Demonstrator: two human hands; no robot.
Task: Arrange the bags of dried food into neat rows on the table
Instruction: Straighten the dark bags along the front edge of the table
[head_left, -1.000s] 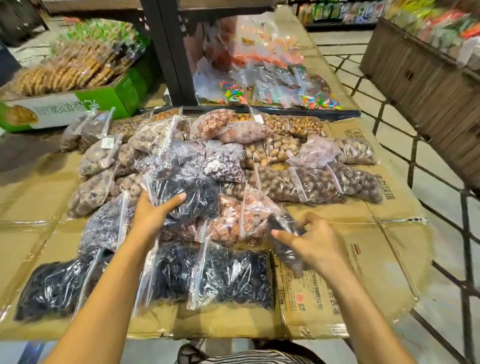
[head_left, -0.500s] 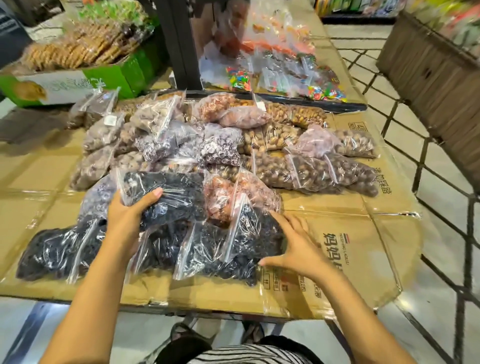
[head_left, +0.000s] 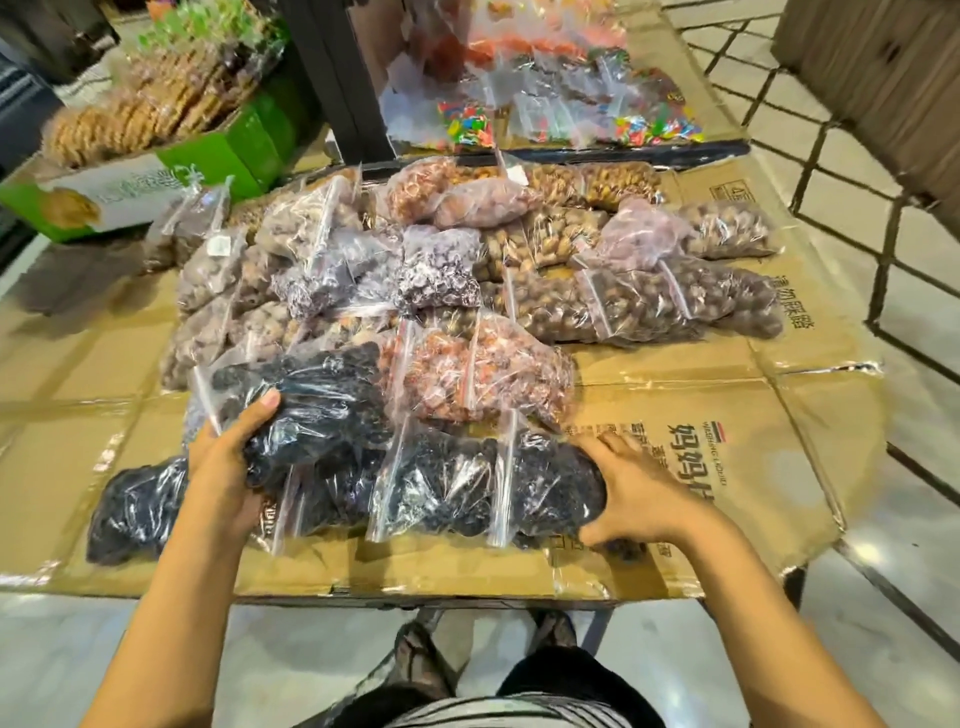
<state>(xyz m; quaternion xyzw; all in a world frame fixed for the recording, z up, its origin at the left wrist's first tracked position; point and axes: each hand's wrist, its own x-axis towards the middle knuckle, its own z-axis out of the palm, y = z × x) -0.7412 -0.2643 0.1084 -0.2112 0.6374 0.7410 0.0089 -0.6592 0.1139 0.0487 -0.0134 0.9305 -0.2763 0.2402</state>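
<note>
Many clear zip bags of dried food lie on a cardboard-covered table. A front row of dark dried-fruit bags runs along the near side. My left hand grips a dark bag that rests on top of that row's left part. My right hand presses, fingers spread, against the right end of the rightmost dark bag. Behind them sits a reddish-orange bag. Farther back lie brown nut bags, purple-grey bags and pale ones.
A green box of biscuits stands at the back left. A black post rises behind the bags, with bags of coloured sweets beyond it. Bare cardboard shows right of the front row. A wooden crate stands far right over tiled floor.
My right hand has set its dark bag down at the right end of the front row and now pushes it leftward. My left hand pulled its dark bag nearer. The view tilted down.
</note>
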